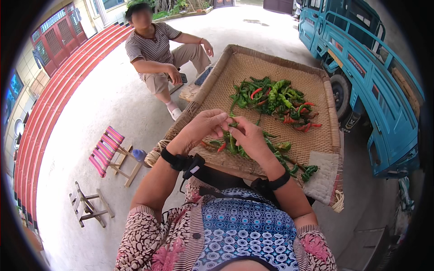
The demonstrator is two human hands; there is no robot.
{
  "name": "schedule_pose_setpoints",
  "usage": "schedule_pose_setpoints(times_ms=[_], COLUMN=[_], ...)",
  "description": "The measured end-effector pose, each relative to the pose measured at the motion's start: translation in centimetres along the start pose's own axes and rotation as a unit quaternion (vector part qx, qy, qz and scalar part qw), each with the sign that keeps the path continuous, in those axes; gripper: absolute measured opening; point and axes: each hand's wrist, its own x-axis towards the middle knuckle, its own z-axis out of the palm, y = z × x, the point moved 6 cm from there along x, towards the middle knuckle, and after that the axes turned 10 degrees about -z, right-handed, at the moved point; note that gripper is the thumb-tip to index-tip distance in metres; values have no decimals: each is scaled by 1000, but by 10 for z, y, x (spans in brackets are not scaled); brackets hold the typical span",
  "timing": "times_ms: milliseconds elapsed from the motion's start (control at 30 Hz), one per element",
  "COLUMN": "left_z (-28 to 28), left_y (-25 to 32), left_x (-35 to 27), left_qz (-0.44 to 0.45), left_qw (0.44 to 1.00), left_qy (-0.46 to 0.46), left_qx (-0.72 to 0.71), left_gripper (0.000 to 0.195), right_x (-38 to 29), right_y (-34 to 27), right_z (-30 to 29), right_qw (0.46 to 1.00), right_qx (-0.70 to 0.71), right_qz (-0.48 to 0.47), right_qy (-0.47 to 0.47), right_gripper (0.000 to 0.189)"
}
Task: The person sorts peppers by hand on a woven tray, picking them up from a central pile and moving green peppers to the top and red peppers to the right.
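Observation:
My left hand (208, 125) and my right hand (250, 137) meet over the near half of a shallow woven basket tray (217, 76). Between their fingertips they pinch a green chili pepper (232, 124), which the fingers partly hide. Beneath the hands lies a loose pile of green chili peppers (283, 146), with a red chili (221, 147) among them. Farther back on the weave sits a larger heap of green chili peppers (268, 93). Several red chilies (308, 127) lie at its right side.
Beyond the tray's left rim sits a person (152, 50) holding a phone (183, 78). A striped folding stool (106, 149), a blue bottle (139, 155) and a small wooden stool frame (91, 206) stand at left. A blue cargo vehicle (369, 78) is parked at right. Cloth (323, 174) patches the tray's near corner.

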Motion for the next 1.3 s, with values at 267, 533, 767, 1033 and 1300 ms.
schedule_pose_setpoints(times_ms=[267,533,767,1033,1300], left_z=[-21,-45,-49,-36,-47], left_y=[-26,-41,-49,-45,-14], left_x=[14,35,72,71,43], left_qz=[63,80,121,-68,25], left_qw=[954,837,846,762,806], left_qy=[106,201,107,121,155], left_qx=[273,503,508,632,571], left_gripper=[23,28,31,31,22], right_x=[0,9,38,8,-1], right_y=[21,8,1,29,31], right_z=[-22,-33,-75,-39,-17], right_qw=[914,946,911,934,966], right_qx=[388,304,367,322,226], right_qz=[79,91,21,137,120], right_qy=[89,64,188,67,-28], right_gripper=[24,22,48,19,21])
